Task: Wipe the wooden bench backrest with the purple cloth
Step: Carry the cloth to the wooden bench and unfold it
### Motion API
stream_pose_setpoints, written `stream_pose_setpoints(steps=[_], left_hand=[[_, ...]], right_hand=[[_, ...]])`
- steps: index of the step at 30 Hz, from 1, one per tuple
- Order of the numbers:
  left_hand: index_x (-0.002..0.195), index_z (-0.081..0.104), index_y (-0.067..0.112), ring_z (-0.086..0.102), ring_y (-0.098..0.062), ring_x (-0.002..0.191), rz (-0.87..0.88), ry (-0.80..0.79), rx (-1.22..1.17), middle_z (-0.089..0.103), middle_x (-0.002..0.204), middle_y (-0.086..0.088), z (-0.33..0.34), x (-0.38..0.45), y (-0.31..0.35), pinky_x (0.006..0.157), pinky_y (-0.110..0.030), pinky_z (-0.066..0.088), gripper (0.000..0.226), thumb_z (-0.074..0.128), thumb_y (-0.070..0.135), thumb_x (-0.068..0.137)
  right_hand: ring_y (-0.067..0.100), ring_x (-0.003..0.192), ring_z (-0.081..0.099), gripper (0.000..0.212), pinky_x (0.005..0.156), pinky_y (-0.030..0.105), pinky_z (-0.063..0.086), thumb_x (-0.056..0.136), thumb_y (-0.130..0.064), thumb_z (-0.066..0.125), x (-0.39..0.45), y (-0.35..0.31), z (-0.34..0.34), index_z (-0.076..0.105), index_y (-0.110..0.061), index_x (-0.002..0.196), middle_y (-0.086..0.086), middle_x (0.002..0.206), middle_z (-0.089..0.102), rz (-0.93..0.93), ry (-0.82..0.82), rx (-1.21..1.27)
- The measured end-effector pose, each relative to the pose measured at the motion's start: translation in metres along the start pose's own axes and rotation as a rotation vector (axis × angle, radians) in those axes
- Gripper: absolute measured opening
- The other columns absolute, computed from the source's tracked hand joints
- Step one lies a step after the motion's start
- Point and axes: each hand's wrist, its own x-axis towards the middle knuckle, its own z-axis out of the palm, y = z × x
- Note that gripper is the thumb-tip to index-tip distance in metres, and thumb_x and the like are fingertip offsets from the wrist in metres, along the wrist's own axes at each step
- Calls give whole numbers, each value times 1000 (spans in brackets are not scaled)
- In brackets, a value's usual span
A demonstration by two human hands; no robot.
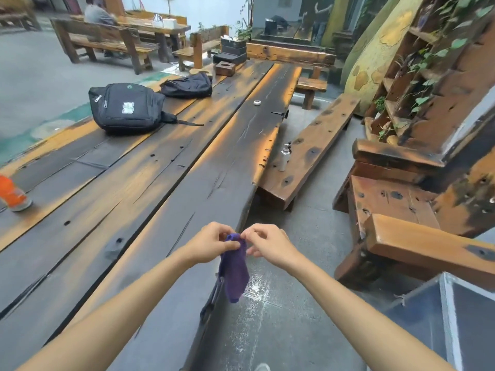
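Note:
The purple cloth hangs down between my hands, above the right edge of the long dark wooden table. My left hand pinches its top edge, and my right hand pinches the same top corner from the other side. A wooden bench with a backrest and a thick front rail stands to my right, about an arm's length from the cloth.
A black backpack and a black bag lie on the table, with an orange bottle at its left edge. A white spray bottle stands on the low plank bench. A person sits at a far table.

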Motion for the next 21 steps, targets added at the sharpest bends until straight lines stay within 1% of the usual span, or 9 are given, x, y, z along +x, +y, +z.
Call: stream_pose_setpoints(steps=[2, 3, 6, 9, 12, 14, 17, 19, 21], left_hand=[[92, 74, 13, 59, -14, 76, -25, -30, 67, 72, 87, -11, -4, 43, 10, 71, -33, 51, 10, 67, 20, 93], [87, 72, 18, 58, -15, 76, -31, -51, 104, 70, 84, -7, -5, 67, 18, 69, -30, 48, 9, 65, 18, 93], [73, 62, 32, 57, -15, 76, -22, -66, 160, 62, 74, 7, -6, 136, 43, 63, -25, 43, 27, 61, 16, 94], [88, 69, 28, 61, -17, 86, 6, -79, 188, 67, 88, 0, -5, 199, 63, 72, -29, 48, 20, 57, 14, 97], [102, 71, 22, 62, -20, 97, 60, -83, 191, 68, 102, -2, -5, 261, 80, 85, -34, 50, 19, 53, 16, 100], [104, 71, 23, 61, -18, 100, 101, -88, 175, 69, 106, -2, -4, 297, 92, 87, -35, 50, 20, 52, 17, 101], [100, 70, 31, 59, -8, 96, 171, -125, 159, 68, 103, 6, 3, 365, 110, 81, -29, 44, 21, 52, 19, 101], [93, 68, 38, 59, -7, 95, 209, -159, 151, 67, 99, 12, 11, 420, 122, 81, -30, 44, 24, 53, 21, 100], [90, 68, 40, 60, -9, 94, 239, -205, 136, 67, 97, 13, 18, 475, 131, 85, -34, 47, 26, 54, 20, 99]], right_hand=[[21, 78, 78, 17, 73, 31, 63, 90, -16, 57, 33, 17, -29, 72, -20, 99, 6, 93, 76, 36, -8, -49], [22, 82, 77, 19, 77, 33, 63, 89, -15, 58, 50, 26, -46, 69, -21, 103, 5, 95, 74, 51, -25, -90], [22, 92, 71, 30, 81, 31, 56, 88, -18, 61, 101, 48, -95, 65, -28, 117, 3, 102, 70, 47, -107, -252], [24, 104, 63, 45, 86, 28, 47, 90, -21, 64, 149, 70, -139, 59, -27, 134, 11, 121, 61, 58, -70, -377], [23, 87, 58, 57, 85, 26, 47, 90, -23, 64, 189, 91, -176, 48, -29, 144, 14, 131, 46, 83, -16, -343], [19, 81, 56, 63, 84, 24, 47, 90, -24, 66, 207, 102, -199, 42, -34, 147, 11, 132, 39, 89, 20, -298], [21, 91, 61, 67, 96, 31, 50, 87, -30, 70, 244, 119, -242, 40, -38, 146, 6, 136, 31, 129, 82, -298], [24, 100, 62, 55, 100, 32, 49, 86, -29, 70, 278, 136, -274, 51, -33, 138, 10, 148, 25, 168, 116, -333], [27, 126, 56, 36, 105, 28, 43, 87, -25, 70, 312, 151, -306, 63, -24, 122, 17, 154, 25, 207, 150, -367]])
